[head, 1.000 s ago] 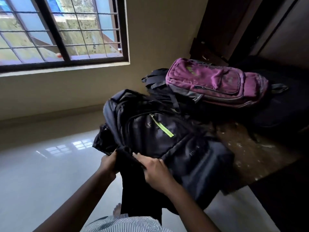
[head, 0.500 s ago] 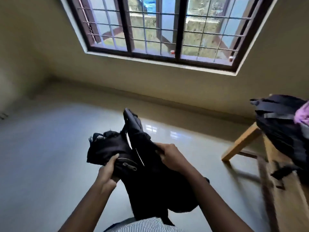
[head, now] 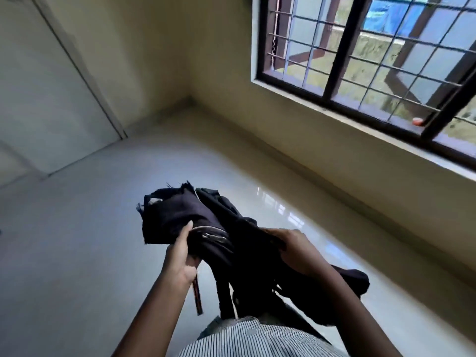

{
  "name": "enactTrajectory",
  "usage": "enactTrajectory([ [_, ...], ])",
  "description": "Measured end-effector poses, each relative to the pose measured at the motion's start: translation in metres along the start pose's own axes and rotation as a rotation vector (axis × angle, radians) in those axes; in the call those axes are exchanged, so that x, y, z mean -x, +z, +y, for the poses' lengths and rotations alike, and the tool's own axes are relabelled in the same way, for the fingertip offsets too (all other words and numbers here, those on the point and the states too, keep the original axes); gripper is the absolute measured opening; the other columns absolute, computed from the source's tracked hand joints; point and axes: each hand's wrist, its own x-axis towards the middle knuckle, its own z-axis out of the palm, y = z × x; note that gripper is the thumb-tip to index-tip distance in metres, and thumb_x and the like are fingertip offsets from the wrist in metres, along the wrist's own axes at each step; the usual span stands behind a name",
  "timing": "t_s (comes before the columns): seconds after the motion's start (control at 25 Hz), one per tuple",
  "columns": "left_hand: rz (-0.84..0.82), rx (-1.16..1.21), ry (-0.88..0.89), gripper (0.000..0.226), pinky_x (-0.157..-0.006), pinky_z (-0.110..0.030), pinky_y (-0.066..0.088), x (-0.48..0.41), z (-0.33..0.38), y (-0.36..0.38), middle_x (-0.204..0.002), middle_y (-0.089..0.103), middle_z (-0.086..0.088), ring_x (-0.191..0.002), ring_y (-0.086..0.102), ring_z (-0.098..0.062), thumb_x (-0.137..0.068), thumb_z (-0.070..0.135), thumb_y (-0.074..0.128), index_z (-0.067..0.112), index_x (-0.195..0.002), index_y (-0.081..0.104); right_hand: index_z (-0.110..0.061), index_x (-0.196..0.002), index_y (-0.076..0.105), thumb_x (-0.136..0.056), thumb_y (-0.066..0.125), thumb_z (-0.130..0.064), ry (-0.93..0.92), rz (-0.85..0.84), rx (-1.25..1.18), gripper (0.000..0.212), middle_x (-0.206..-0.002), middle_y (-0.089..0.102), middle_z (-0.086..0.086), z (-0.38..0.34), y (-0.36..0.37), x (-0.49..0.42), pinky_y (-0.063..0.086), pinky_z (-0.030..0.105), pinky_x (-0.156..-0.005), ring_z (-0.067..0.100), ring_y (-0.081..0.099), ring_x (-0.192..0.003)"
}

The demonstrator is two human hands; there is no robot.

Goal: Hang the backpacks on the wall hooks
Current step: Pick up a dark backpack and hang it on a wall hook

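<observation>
Left hand (head: 180,256), right hand (head: 296,251) grip black backpack (head: 231,235); barred window (head: 360,60) right.

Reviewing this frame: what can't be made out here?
- The wall hooks: none within the head view's edges.
- dark backpack: lower part hidden behind the right forearm and striped shirt; blur and darkness hide its straps.
- left hand: fingers hidden behind the backpack, only the thumb shows.
- right hand: fingertips buried in the fabric, so its grip is unclear.
- small orange thing on the window sill: too small to identify.
</observation>
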Motion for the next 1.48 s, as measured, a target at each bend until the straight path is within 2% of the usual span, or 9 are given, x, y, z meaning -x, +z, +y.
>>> enactTrajectory([
  [0.24, 0.088, -0.004, 0.065, 0.014, -0.058, -0.029, 0.052, -0.127, 0.102, 0.072, -0.092, 0.064, -0.010, -0.072, 0.061, -0.021, -0.081, 0.026, 0.064, 0.014, -0.087, 0.061, -0.043, -0.121, 0.058, -0.084, 0.050, -0.010, -0.053, 0.021, 0.040, 0.051, -0.116, 0.071, -0.005, 0.004, -0.035, -0.167, 0.048, 0.028, -0.083, 0.016, 0.065, -0.107],
  [0.32, 0.153, 0.006, 0.071, 0.012, -0.048, -0.025, 0.051, -0.161, 0.130, 0.103, -0.083, 0.063, -0.010, -0.068, 0.060, -0.021, -0.082, 0.023, 0.063, 0.012, -0.080, 0.060, -0.043, -0.123, 0.057, -0.083, 0.048, -0.010, -0.073, -0.024, 0.062, 0.053, -0.117, 0.070, -0.003, 0.003, -0.052, -0.230, 0.048, 0.029, -0.085, 0.019, 0.063, -0.110],
  [0.4, 0.212, 0.044, 0.103, 0.012, -0.039, -0.019, 0.050, -0.192, 0.159, 0.132, -0.080, 0.062, -0.009, -0.067, 0.059, -0.021, -0.082, 0.020, 0.064, 0.009, -0.086, 0.060, -0.040, -0.123, 0.058, -0.082, 0.046, -0.007, -0.111, -0.071, 0.071, 0.054, -0.113, 0.071, 0.001, 0.000, -0.073, -0.297, 0.046, 0.030, -0.085, 0.023, 0.063, -0.108],
  [0.48, 0.259, 0.087, 0.146, 0.017, -0.038, -0.018, 0.050, -0.220, 0.191, 0.152, -0.081, 0.062, -0.009, -0.069, 0.060, -0.021, -0.082, 0.018, 0.064, 0.008, -0.095, 0.060, -0.040, -0.124, 0.057, -0.080, 0.046, -0.007, -0.174, -0.120, 0.089, 0.056, -0.114, 0.071, 0.002, -0.007, -0.087, -0.366, 0.048, 0.032, -0.086, 0.024, 0.063, -0.109],
  [0.64, 0.355, 0.162, 0.146, 0.009, -0.040, -0.018, 0.050, -0.288, 0.257, 0.166, -0.081, 0.063, -0.007, -0.069, 0.060, -0.019, -0.082, 0.021, 0.064, 0.012, -0.083, 0.061, -0.042, -0.128, 0.052, -0.085, 0.046, -0.013, -0.292, -0.205, 0.219, 0.052, -0.123, 0.067, -0.003, -0.032, -0.100, -0.502, 0.049, 0.032, -0.090, 0.022, 0.062, -0.113],
  [0.76, 0.347, 0.218, 0.141, 0.011, -0.042, -0.019, 0.052, -0.353, 0.309, 0.176, -0.084, 0.064, -0.006, -0.071, 0.060, -0.019, -0.083, 0.022, 0.062, 0.013, -0.089, 0.061, -0.043, -0.127, 0.052, -0.085, 0.045, -0.014, -0.344, -0.218, 0.246, 0.053, -0.123, 0.067, -0.004, -0.047, -0.103, -0.606, 0.048, 0.032, -0.091, 0.023, 0.061, -0.113],
  [1.16, 0.247, 0.147, 0.147, 0.010, -0.055, -0.025, 0.050, -0.562, 0.527, 0.253, -0.080, 0.064, -0.004, -0.069, 0.061, -0.015, -0.086, 0.024, 0.060, 0.016, -0.080, 0.061, -0.047, -0.128, 0.049, -0.082, 0.044, -0.015, -0.252, -0.143, 0.233, 0.056, -0.125, 0.066, -0.002, -0.100, -0.124, -0.888, 0.051, 0.037, -0.090, 0.028, 0.062, -0.113],
  [1.32, 0.244, 0.117, 0.151, 0.008, -0.042, -0.018, 0.050, -0.642, 0.587, 0.288, -0.069, 0.065, -0.002, -0.047, 0.064, -0.011, -0.083, 0.021, 0.063, 0.014, -0.081, 0.062, -0.043, -0.133, 0.047, -0.088, 0.044, -0.015, -0.198, -0.093, 0.231, 0.053, -0.129, 0.063, 0.000, -0.110, -0.124, -0.977, 0.048, 0.035, -0.090, 0.029, 0.061, -0.113],
  [1.48, 0.235, 0.021, 0.125, 0.022, -0.047, -0.022, 0.048, -0.730, 0.636, 0.326, -0.078, 0.062, -0.002, -0.064, 0.060, -0.015, -0.081, 0.021, 0.065, 0.014, -0.101, 0.057, -0.035, -0.137, 0.045, -0.090, 0.037, -0.011, -0.076, -0.088, 0.254, 0.053, -0.124, 0.064, 0.012, -0.105, -0.121, -1.078, 0.048, 0.036, -0.087, 0.034, 0.061, -0.110],
])
